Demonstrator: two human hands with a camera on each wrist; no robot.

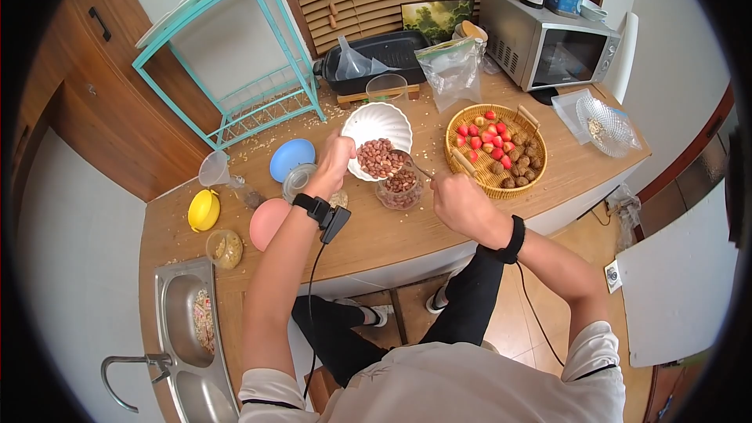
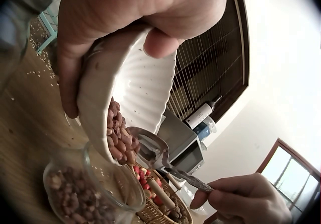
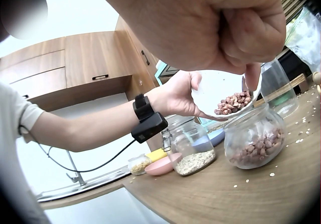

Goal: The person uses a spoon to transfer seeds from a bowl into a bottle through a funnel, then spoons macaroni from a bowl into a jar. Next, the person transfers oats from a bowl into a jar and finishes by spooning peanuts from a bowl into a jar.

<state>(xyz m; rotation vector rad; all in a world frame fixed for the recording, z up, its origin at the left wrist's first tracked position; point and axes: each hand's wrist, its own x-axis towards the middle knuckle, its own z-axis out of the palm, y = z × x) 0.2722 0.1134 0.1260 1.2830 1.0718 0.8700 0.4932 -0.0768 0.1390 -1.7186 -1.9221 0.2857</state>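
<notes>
The left hand [image 1: 335,163] grips the rim of a white fluted bowl [image 1: 388,122], tilted over a glass jar [image 3: 255,137]. Reddish-brown nuts [image 2: 120,136] lie gathered at the bowl's lowered edge. The right hand [image 1: 462,207] pinches the handle of a metal spoon [image 2: 150,148], whose head is at the nuts by the bowl's rim. More of the same nuts [image 3: 261,148] partly fill the jar, which stands upright on the wooden counter below the bowl.
A wicker basket [image 1: 458,168] of red fruit and walnuts stands right of the jar. Left are a blue bowl [image 1: 292,158], a pink bowl [image 1: 270,222], a jar of oats [image 3: 195,162] and a sink [image 1: 182,329]. Behind are a black pan [image 1: 399,51] and a microwave [image 1: 548,47].
</notes>
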